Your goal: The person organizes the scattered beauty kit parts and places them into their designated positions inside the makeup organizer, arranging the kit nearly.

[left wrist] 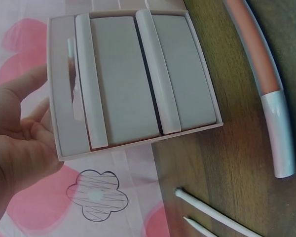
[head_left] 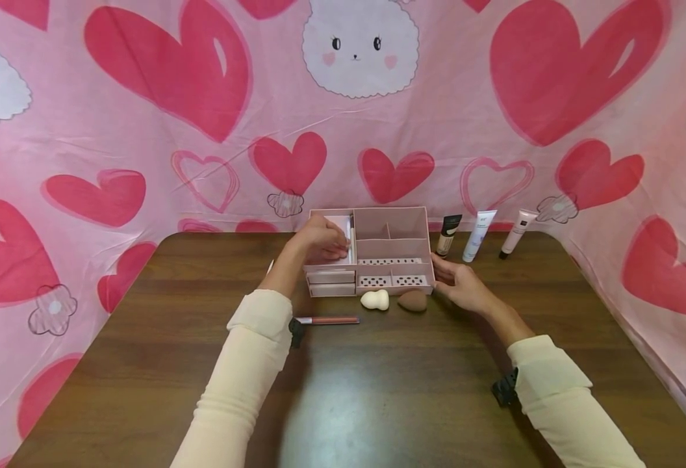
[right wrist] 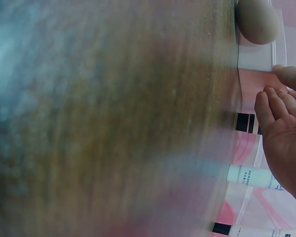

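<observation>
While the left hand (head_left: 322, 237) is resting in the far-left compartment of the pink organizer (head_left: 392, 249), its fingers are pointing down, bent, and nobody can tell whether they are pinching anything. Across at the right, the right hand (head_left: 462, 284) is touching the organizer's right side, thumb and fingers standing apart, wrapping round nothing. Judging by that pose, good work is calling for light left fingertips, with the right palm steadying the frame so it isn't skidding or tipping. Just nearer, a cream sponge (head_left: 375, 299) and a brown sponge (head_left: 413, 300) are sitting by the front; nearer and left, an orange tube (head_left: 334, 320) is lying flat. Out at far right, a dark tube (head_left: 449, 235), a white tube (head_left: 479, 235) and a pink tube (head_left: 518, 233) are standing and showing print, but it's coming through too small to read, so no brand is announcing itself!
</observation>
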Demonstrator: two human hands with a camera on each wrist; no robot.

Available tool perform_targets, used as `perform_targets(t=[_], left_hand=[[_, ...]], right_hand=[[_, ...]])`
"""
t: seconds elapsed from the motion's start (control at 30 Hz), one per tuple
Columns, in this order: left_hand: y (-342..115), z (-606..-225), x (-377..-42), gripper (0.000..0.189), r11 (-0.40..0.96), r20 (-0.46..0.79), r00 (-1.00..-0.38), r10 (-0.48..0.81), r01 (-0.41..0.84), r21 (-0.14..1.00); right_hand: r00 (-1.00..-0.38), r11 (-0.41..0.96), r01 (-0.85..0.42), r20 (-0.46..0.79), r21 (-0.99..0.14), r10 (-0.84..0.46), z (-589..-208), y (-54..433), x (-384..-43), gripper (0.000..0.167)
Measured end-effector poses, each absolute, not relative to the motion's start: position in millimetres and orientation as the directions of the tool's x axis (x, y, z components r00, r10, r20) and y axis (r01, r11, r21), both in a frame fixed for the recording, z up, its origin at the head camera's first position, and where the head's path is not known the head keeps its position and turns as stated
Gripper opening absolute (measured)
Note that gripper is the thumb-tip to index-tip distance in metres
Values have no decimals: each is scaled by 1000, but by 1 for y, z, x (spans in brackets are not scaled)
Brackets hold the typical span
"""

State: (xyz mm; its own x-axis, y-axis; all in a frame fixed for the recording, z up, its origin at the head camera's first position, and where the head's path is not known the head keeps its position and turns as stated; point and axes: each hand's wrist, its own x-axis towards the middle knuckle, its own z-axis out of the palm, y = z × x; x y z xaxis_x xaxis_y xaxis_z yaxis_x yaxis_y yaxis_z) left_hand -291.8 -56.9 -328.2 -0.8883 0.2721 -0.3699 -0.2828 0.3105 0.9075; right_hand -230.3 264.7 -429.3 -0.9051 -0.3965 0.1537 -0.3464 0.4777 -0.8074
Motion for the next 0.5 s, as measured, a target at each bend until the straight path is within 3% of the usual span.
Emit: perform_targets(t=[0.27, 0.5], left_hand=[[-64, -327, -284, 40, 359, -233, -939, 253, -132, 924], [-75, -325, -275, 42, 384, -130, -962, 239, -30, 923]], right_hand=[[-900, 446, -352, 166, -823, -404, -432, 266, -231, 63], [-899, 436, -352, 170, -828, -404, -431, 265, -230, 63]])
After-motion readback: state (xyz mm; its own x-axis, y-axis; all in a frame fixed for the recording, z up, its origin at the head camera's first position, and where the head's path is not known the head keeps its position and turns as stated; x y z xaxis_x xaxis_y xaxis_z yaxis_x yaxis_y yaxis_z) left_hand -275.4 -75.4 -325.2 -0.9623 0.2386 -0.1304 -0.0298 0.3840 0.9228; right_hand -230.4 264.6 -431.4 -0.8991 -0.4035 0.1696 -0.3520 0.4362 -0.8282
